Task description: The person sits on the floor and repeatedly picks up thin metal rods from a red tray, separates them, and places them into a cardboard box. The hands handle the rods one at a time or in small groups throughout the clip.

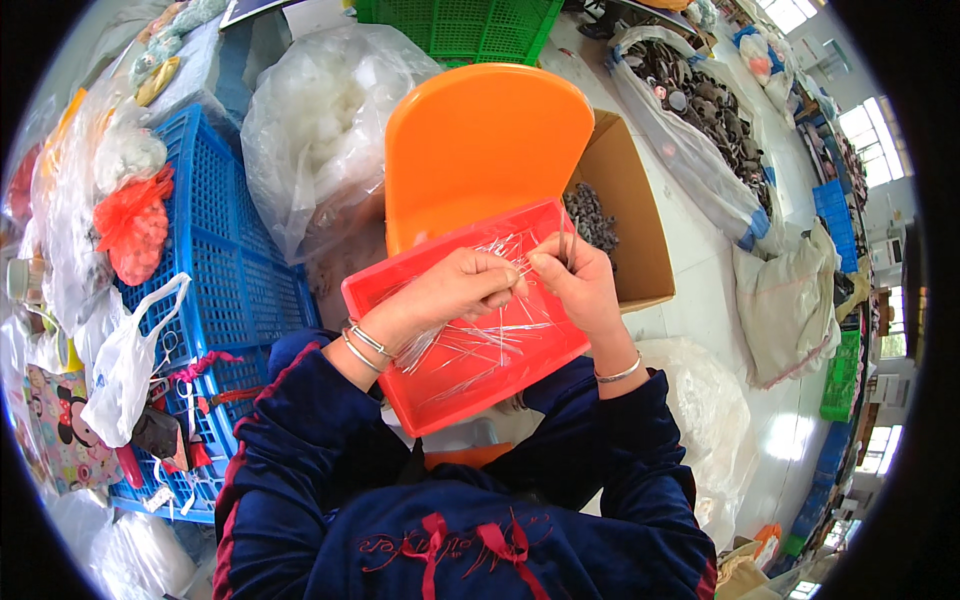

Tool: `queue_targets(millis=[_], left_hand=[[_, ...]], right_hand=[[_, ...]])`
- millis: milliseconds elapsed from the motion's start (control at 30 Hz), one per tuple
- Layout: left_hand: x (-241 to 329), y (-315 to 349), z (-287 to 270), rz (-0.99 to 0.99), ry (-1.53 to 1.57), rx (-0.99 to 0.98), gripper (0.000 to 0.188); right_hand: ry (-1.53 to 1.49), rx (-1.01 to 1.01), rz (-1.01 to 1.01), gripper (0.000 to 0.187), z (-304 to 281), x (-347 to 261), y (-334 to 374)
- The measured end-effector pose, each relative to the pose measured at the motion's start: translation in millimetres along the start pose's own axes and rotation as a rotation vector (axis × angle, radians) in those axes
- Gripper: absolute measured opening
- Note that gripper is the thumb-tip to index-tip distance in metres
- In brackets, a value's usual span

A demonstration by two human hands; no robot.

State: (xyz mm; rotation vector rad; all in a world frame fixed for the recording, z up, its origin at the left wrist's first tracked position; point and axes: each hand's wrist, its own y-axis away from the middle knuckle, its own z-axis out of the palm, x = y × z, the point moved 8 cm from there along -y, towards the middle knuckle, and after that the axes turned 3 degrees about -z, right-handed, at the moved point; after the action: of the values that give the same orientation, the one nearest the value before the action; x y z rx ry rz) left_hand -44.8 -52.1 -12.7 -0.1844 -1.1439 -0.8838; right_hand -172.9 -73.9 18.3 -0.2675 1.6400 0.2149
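Note:
A shallow red tray [455,402] rests tilted over my lap, with many thin, clear or whitish strands [490,345] lying loose in it. Above its middle, my left hand [462,287] is closed, thumb and fingers pinched on a thin strand. Close beside it on the right, my right hand [583,285] is closed too, with its thumb and forefinger near the left fingertips. A slim, dark metal tool [562,240] sticks up between the right fingers; its exact kind is unclear. Whether the right fingertips also pinch a strand is too small to tell.
An orange chair [485,140] stands just beyond the tray. Behind it on the right is a cardboard box [632,215] with grey pieces. A clear bag of white stuffing [325,110] and a blue crate [225,275] are on the left. A green crate [460,25] stands farthest off.

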Motion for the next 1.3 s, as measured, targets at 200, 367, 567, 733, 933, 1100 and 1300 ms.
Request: queue_targets(millis=[200,367,567,733,933,1100,1300], left_hand=[[-5.3,-1.9,-1.9,-0.066,-0.03,0.009,0.027],[-3.4,2.0,5.6,-0.121,0.129,-0.066,0.027],[2.4,2.3,9.6,-0.024,0.142,-0.025,0.026],[4.0,3.9,1.0,0.052,-0.051,0.16,0.025],[3.5,6.4,5.1,0.047,0.024,0.155,0.026],[1.1,6.1,7.3,0.003,0.018,0.175,0.026],[3.5,5.4,13.6,-0.022,-0.25,0.104,0.029]], right_hand=[[-0.006,-0.073,0.064,0.011,2.9,5.5,-3.0],[0.031,-0.14,0.01,0.011,3.5,-2.4,-1.4],[-0.138,-0.073,0.077,0.011,0.5,1.9,-1.8],[-0.212,-0.074,0.176,0.011,4.9,3.8,-5.0],[-0.168,-0.027,0.118,0.011,4.9,-1.3,-3.2],[-0.134,-0.064,0.099,0.013,6.6,-12.2,-2.5],[-0.154,0.033,0.132,0.013,-19.1,0.8,2.9]])
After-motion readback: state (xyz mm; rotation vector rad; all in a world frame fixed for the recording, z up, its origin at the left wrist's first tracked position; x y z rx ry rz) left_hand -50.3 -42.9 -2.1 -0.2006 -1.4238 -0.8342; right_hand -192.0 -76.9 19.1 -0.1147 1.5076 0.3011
